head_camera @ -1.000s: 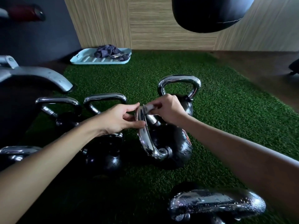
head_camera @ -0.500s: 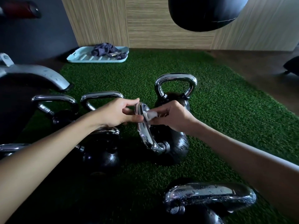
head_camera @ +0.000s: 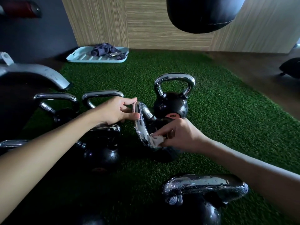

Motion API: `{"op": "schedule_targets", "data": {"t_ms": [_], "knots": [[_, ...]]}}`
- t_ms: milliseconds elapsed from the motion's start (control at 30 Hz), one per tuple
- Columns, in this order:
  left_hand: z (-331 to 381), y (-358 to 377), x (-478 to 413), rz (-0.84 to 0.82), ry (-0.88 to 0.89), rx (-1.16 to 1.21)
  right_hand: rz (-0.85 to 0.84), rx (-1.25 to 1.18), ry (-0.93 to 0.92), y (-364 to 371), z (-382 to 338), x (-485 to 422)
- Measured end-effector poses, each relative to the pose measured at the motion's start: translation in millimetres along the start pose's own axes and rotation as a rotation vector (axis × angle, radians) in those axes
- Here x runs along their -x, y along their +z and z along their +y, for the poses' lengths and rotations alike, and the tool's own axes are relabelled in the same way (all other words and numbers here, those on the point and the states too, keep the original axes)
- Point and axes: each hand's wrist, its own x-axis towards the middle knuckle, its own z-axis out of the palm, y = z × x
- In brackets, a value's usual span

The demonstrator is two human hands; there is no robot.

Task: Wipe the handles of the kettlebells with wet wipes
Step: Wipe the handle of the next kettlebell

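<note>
A black kettlebell lies tipped on the green turf, and its chrome handle [head_camera: 140, 122] faces me. My left hand [head_camera: 116, 111] pinches the top of that handle between thumb and fingers. My right hand [head_camera: 180, 135] pinches a crumpled white wet wipe [head_camera: 155, 141] and presses it against the lower part of the handle. Behind it stands an upright black kettlebell [head_camera: 171, 106] with a chrome handle. A wet-looking kettlebell handle [head_camera: 204, 184] sits close to me at the bottom right.
Several more kettlebells [head_camera: 100, 153] crowd the left side of the turf. A light blue tray [head_camera: 84, 58] holding dark cloths lies by the wooden wall. A black punching bag [head_camera: 201, 13] hangs overhead. A grey metal machine leg [head_camera: 40, 73] reaches in from the left.
My right hand has slid the wipe down the tipped handle from its top to its lower part. My left hand stays at the top of the handle.
</note>
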Motion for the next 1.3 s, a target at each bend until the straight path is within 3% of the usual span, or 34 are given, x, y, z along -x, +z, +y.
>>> {"op": "schedule_targets", "data": {"t_ms": [267, 467, 600, 867, 967, 1100, 1300], "knots": [[5.1, -0.3, -1.4, 0.028, 0.003, -0.002, 0.044, 0.075, -0.070, -4.4, -1.1, -11.0], [4.0, -1.0, 1.7, 0.018, 0.011, -0.024, -0.079, 0.262, -0.115, -2.0, 23.7, -1.9], [-1.6, -0.5, 0.6, 0.009, -0.003, -0.022, 0.002, 0.307, -0.108, -8.7, 26.6, -18.6], [1.0, -1.6, -1.6, 0.003, -0.025, -0.036, -0.443, 0.352, 0.052, -18.2, 24.5, -31.4], [1.4, -2.7, 0.8, 0.004, -0.020, -0.042, -0.414, 0.315, 0.108, -15.9, 24.5, -38.4], [3.7, -4.1, 5.3, 0.002, -0.012, -0.052, -0.353, 0.395, 0.035, -7.5, 20.9, -42.9], [8.9, 1.1, 8.8, 0.028, 0.017, -0.003, -0.347, 0.234, 0.123, -8.8, 19.8, -50.0]]}}
